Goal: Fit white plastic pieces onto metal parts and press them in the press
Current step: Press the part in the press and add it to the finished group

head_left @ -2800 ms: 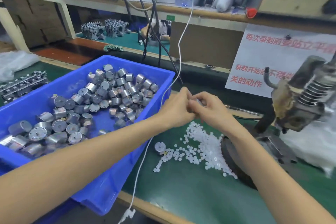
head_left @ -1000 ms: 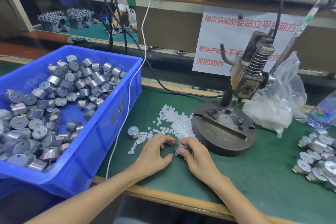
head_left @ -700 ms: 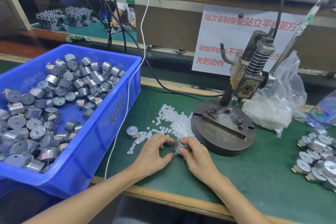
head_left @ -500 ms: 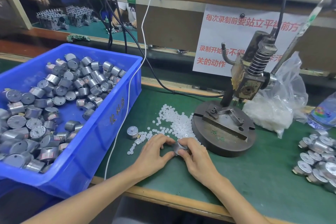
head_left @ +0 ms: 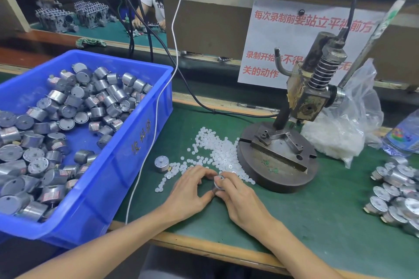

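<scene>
The blue bin (head_left: 136,165) of unfitted metal cans (head_left: 68,120) lies on the left of the desk (head_left: 317,222), where it was a second ago. The lone metal can (head_left: 161,164) just beside it has not been touched either. What changed came earlier: nearly three seconds back both hands were raised and working together in the air, and they have since come down to the near edge of the scatter of white plastic pieces (head_left: 217,152). Over the last second they have barely shifted. The left hand (head_left: 189,192) is curled, forefinger and thumb pinching at the metal part (head_left: 218,182) from its left side; whether a white piece sits under that fingertip cannot be told. The right hand (head_left: 238,197) grips the same part from the right, fingers wrapped round it, so the part is held between the two hands low over the desk. That stillness reads as fine fitting work, the piece being seated by touch. The press (head_left: 278,156) just to the right has not yet received this part, so pressing is probably the step to come. Well apart at the far right lies the pile of finished parts (head_left: 396,192)
</scene>
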